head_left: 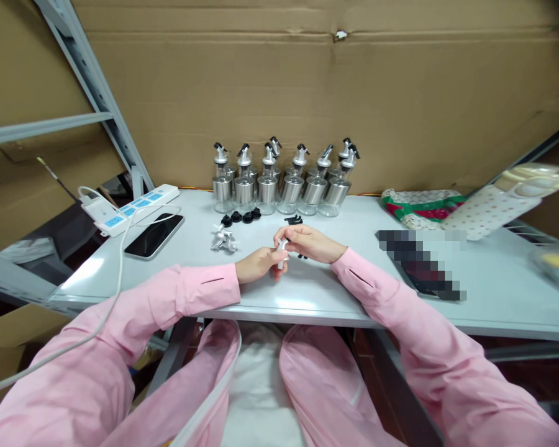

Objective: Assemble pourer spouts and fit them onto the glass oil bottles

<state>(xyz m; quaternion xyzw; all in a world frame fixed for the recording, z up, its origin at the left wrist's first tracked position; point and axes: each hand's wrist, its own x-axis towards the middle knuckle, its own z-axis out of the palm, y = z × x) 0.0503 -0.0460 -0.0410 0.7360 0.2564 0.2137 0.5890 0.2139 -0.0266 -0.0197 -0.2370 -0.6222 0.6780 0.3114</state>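
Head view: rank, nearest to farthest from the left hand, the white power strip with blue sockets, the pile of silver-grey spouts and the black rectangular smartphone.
1. Pile of silver-grey spouts: left of the left hand.
2. Black smartphone: farther left.
3. White power strip: left, beyond the smartphone.

A small silvery-white spout piece (280, 264) is held, slightly tilted, between both hands (257, 265).
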